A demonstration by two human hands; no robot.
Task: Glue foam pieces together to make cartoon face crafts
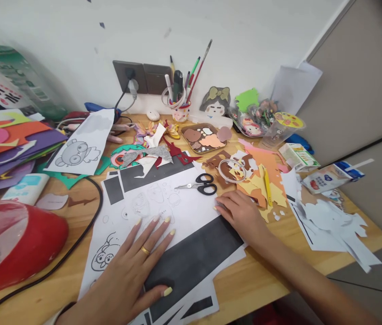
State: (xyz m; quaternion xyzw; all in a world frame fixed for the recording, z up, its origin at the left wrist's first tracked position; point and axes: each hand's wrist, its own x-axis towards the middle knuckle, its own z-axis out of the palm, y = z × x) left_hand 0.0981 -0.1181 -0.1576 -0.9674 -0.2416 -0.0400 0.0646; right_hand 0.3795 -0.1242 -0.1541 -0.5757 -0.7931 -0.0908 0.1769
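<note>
The left hand (133, 266) lay spread flat on the flimsy-looking printed sheet (187, 210), the right hand (241, 214) open at its edge, probably the easiest place to pinch it.

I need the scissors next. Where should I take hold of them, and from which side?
Probably best to grip the scissors by the black handle loops, coming from the right with the right hand, which rests nearest them. They lie flat on the white sheet with the blades closed and pointing left, so the loops are the near, safe end.

Scissors (200, 183) black-handled; sheet (163, 212) white with black blocks; helmet (11, 243) red; table (245, 289) tan wood.
</note>
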